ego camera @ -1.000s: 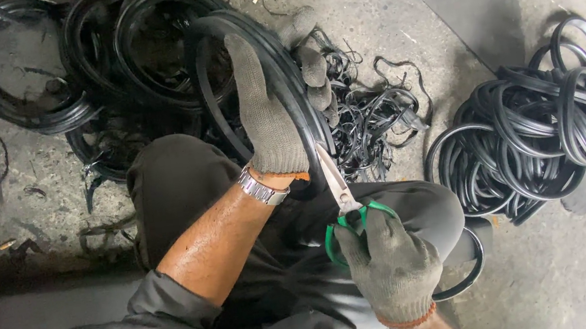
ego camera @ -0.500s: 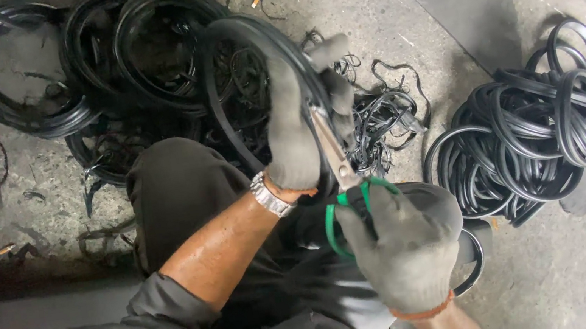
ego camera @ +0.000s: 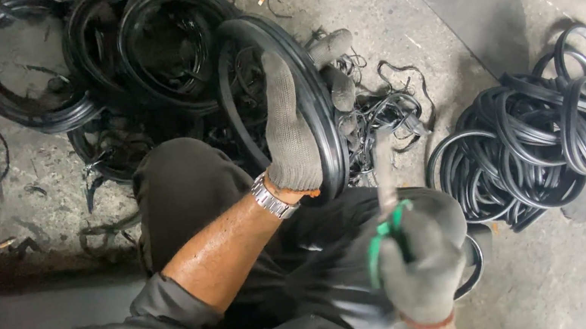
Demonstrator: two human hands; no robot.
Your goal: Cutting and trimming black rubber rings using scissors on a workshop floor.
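Upright, rubber ring point(ego camera: 314, 100) in left hand point(ego camera: 292, 130); scissors point(ego camera: 389, 204) beside.

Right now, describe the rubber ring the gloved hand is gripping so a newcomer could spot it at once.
Start at the heap of black rubber rings on the concrete floor at upper left. At its right edge, above the person's knee, the left hand in a grey glove grips one black ring. Unlike the others lying flat, it stands up on edge, held off the floor.
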